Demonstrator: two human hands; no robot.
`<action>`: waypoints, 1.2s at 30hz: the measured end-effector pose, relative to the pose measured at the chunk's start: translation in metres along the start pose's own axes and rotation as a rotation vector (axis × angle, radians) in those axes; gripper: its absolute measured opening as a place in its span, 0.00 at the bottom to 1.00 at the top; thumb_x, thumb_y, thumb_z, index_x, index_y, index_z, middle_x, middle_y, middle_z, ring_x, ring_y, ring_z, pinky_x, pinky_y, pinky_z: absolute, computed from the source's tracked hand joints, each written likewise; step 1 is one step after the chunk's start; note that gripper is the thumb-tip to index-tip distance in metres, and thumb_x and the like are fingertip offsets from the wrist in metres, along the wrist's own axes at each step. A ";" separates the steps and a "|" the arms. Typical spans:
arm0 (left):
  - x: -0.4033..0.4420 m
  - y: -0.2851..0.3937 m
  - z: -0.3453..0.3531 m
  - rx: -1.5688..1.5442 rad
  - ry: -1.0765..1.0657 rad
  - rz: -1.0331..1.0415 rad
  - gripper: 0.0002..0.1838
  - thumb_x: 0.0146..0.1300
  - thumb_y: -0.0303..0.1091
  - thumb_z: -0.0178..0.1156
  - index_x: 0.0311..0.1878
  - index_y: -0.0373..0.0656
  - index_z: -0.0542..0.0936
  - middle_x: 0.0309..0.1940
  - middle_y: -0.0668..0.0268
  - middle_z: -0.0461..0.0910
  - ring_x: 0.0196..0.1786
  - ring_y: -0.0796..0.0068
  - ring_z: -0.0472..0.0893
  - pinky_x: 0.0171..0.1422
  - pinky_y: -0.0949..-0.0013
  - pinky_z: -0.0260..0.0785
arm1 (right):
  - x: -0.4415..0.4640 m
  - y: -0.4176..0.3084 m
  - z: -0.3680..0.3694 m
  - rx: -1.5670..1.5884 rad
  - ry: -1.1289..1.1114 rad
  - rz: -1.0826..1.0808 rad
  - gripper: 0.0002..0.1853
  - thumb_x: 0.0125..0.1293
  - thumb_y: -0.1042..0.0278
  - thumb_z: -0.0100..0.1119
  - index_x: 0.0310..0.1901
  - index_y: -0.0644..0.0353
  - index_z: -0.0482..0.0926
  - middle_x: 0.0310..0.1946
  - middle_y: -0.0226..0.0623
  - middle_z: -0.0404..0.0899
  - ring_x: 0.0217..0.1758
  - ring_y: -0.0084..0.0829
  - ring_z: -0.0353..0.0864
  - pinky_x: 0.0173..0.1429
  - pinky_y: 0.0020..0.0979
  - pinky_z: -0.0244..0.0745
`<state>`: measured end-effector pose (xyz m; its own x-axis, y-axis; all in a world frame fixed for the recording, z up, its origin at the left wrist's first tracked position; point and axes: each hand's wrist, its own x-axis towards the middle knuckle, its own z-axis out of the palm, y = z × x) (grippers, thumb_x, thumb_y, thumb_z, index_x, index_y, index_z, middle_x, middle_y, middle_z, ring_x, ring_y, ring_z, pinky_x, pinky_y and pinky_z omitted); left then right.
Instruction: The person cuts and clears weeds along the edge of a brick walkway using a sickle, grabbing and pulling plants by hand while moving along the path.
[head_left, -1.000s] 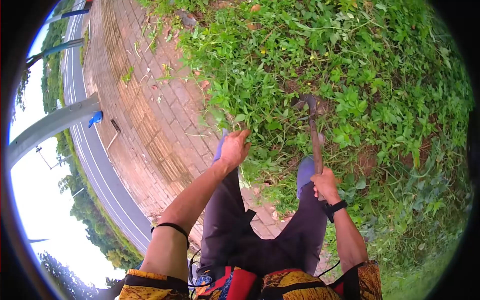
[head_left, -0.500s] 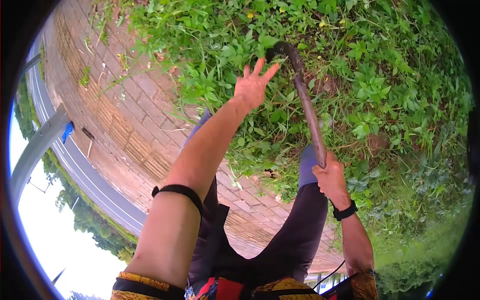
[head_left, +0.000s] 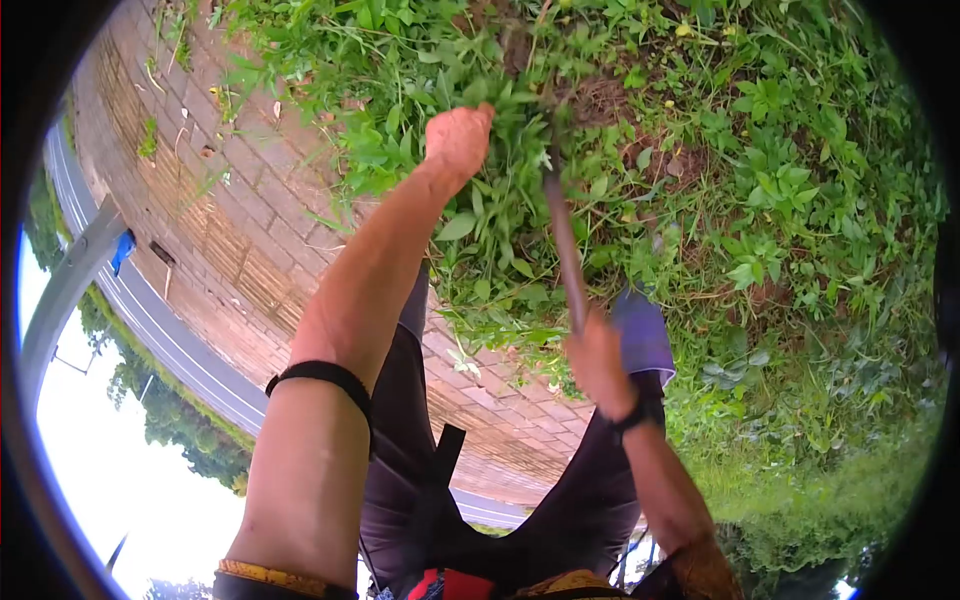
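Note:
My left hand (head_left: 460,140) is closed around a bunch of leafy green weeds (head_left: 510,120) that grow beside the paving. My right hand (head_left: 600,368), blurred by motion, grips the lower end of a sickle's brown handle (head_left: 568,245). The handle runs up and slightly left into the weeds, close to the right of my left hand. Leaves and blur hide most of the sickle's dark, curved head.
Brick paving (head_left: 260,200) borders the weeds on the left, with a road (head_left: 165,340) and a metal post (head_left: 70,290) beyond. Bare soil (head_left: 600,100) shows among the plants. My shoe (head_left: 643,335) stands in the weeds near my right hand.
My left hand was spread over the plants and has closed on a bunch of weeds, moving slightly left. My right hand has swung the sickle leftward, its head into the weeds.

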<state>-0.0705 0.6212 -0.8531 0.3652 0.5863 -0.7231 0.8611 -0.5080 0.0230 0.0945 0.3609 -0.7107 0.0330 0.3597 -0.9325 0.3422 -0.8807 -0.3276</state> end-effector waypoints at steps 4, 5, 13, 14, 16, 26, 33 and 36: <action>-0.067 0.012 0.027 -0.028 -0.002 0.334 0.16 0.55 0.24 0.56 0.49 0.45 0.77 0.37 0.60 0.81 0.39 0.64 0.84 0.42 0.62 0.80 | -0.152 0.004 -0.008 0.204 -0.230 0.403 0.13 0.60 0.71 0.59 0.39 0.66 0.66 0.14 0.43 0.74 0.13 0.34 0.77 0.13 0.35 0.70; -0.086 0.018 0.026 0.017 -0.071 0.332 0.13 0.58 0.26 0.55 0.46 0.49 0.76 0.38 0.65 0.83 0.42 0.65 0.84 0.41 0.65 0.78 | -0.169 -0.001 -0.012 0.265 -0.247 0.503 0.11 0.60 0.72 0.58 0.39 0.65 0.67 0.13 0.38 0.72 0.10 0.28 0.74 0.11 0.32 0.67; -0.105 -0.026 0.035 -0.216 -0.067 0.017 0.12 0.57 0.30 0.58 0.46 0.48 0.78 0.33 0.57 0.84 0.38 0.54 0.84 0.40 0.54 0.78 | -0.054 -0.035 -0.045 -0.069 0.098 -0.154 0.14 0.61 0.72 0.57 0.43 0.69 0.66 0.18 0.60 0.74 0.22 0.59 0.79 0.22 0.49 0.71; -0.106 -0.030 0.036 -0.224 -0.063 -0.019 0.11 0.59 0.31 0.58 0.46 0.47 0.77 0.31 0.55 0.83 0.36 0.52 0.84 0.39 0.53 0.77 | -0.022 -0.057 -0.046 -0.140 0.138 -0.168 0.14 0.62 0.72 0.56 0.43 0.70 0.65 0.19 0.61 0.75 0.22 0.57 0.80 0.22 0.48 0.72; -0.106 -0.035 0.040 -0.252 -0.016 -0.032 0.09 0.63 0.34 0.56 0.45 0.48 0.78 0.28 0.53 0.83 0.33 0.49 0.83 0.38 0.51 0.77 | 0.033 -0.112 -0.047 -0.093 0.229 -0.370 0.10 0.64 0.76 0.54 0.42 0.72 0.65 0.19 0.59 0.76 0.22 0.53 0.82 0.19 0.45 0.75; -0.131 -0.019 0.013 -0.286 0.031 0.048 0.07 0.60 0.31 0.56 0.41 0.45 0.78 0.30 0.53 0.83 0.33 0.49 0.83 0.37 0.52 0.77 | -0.096 0.018 -0.023 -0.138 0.054 -0.091 0.15 0.60 0.76 0.53 0.45 0.76 0.66 0.19 0.58 0.78 0.17 0.47 0.81 0.19 0.44 0.77; -0.186 0.014 0.008 -0.103 -0.236 0.253 0.11 0.60 0.33 0.58 0.46 0.46 0.79 0.33 0.55 0.83 0.36 0.51 0.84 0.40 0.50 0.77 | -0.223 0.010 -0.059 0.458 -0.106 0.435 0.10 0.61 0.73 0.57 0.38 0.64 0.65 0.14 0.33 0.69 0.10 0.25 0.72 0.10 0.31 0.67; -0.178 0.022 -0.027 -0.308 -0.043 0.203 0.20 0.60 0.32 0.59 0.57 0.48 0.76 0.43 0.53 0.82 0.43 0.51 0.83 0.45 0.52 0.77 | -0.215 0.028 -0.070 0.675 0.180 0.384 0.10 0.61 0.74 0.57 0.37 0.65 0.64 0.14 0.33 0.69 0.10 0.25 0.71 0.10 0.30 0.66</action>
<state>-0.1068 0.5220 -0.7053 0.5302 0.4628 -0.7104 0.8410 -0.3937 0.3712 0.1631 0.2803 -0.5087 0.2045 -0.0132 -0.9788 -0.3647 -0.9289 -0.0637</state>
